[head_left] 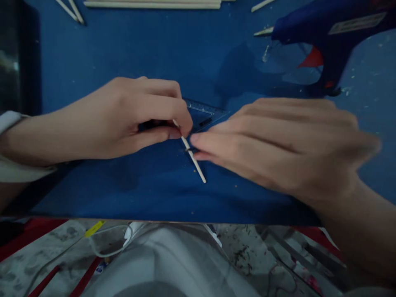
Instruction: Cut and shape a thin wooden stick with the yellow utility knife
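Observation:
A thin pale wooden stick [198, 168] lies slanted near the middle of the blue tabletop. Its upper part is pinched between the thumb and index finger of my left hand [142, 115]. My right hand [278, 144] is closed beside the stick, its fingertips at the stick's right side. A small dark tip crosses the stick there; whatever it belongs to is mostly hidden by the right fingers. Beyond both hands a clear set square [202, 111] lies partly covered.
A blue glue gun [312, 29] with a red trigger lies at the upper right, nozzle pointing left. More wooden sticks [151, 5] lie along the far edge of view. A dark object [18, 62] stands at the far left. The table's front edge [185, 220] runs below the hands.

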Demonstrator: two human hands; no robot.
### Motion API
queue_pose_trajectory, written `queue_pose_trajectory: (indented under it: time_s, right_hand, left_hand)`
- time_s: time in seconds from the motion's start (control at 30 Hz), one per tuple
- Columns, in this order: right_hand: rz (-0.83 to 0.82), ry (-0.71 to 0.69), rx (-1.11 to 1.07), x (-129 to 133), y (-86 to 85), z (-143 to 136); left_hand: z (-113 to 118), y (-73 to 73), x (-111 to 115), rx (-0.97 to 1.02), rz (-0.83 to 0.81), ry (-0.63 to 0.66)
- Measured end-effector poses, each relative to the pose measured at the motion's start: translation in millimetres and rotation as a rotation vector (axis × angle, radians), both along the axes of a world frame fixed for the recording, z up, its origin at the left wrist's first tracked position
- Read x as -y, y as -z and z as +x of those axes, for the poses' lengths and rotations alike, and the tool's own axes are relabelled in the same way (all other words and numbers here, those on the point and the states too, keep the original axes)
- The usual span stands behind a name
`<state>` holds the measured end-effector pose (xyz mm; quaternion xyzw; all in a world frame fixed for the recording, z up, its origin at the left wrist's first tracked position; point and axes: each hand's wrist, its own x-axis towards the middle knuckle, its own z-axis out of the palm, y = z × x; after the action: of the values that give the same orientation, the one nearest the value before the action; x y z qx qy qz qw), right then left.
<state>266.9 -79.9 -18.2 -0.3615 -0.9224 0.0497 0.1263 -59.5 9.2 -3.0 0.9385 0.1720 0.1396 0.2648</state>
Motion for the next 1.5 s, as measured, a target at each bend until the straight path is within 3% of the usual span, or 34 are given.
queue_pose_trajectory:
  time_s: [0.07,0.13,0.27,0.5,0.67,0.77,0.9,1.07,1.3,1.37,1.5]
  right_hand:
    - [0.208,-0.089,-0.018,-23.4,-30.0,-1.5]
    - [0.219,-0.14,-0.05,-34.7,-41.7,0.3]
    - [0.223,-0.23,0.006,-37.3,-32.4,7.7]
    - [0.389,-0.055,0.145,-45.1,-18.5,17.5]
    - [0.274,-0.093,0.007,-43.2,-23.3,13.9]
    - [0.259,-0.104,0.042,-39.1,-26.5,11.1]
    - [0.289,-0.02,0.117,-40.0,-22.1,11.7]
    - [0.251,0.059,0.018,-42.0,-12.6,10.9]
    - [0.269,0.116,-0.026,-38.7,-21.9,10.9]
    - [0.252,0.045,-0.059,-40.1,-24.8,11.5]
    - [0.243,-0.245,-0.016,-44.8,-27.3,9.9]
  left_hand:
    - [2.2,-2.8,-0.3,-0.017,-0.047,-0.007]
    - [4.7,-4.6,-0.6,-0.03,-0.098,-0.02]
    - [6.4,-3.2,-3.0,-0.028,-0.158,-0.039]
    - [5.8,4.9,-8.7,0.053,-0.273,-0.035]
    - [7.1,7.8,-8.7,0.036,-0.267,-0.046]
    - [5.5,7.0,-9.0,0.025,-0.282,-0.049]
    - [3.0,6.4,-9.9,0.079,-0.308,-0.014]
    - [2.9,9.9,-8.8,0.08,-0.304,-0.012]
    - [2.9,5.4,-8.8,0.108,-0.348,-0.018]
    - [3.5,2.7,-9.5,0.115,-0.372,-0.022]
    - [5.0,1.7,-11.3,0.104,-0.365,-0.002]
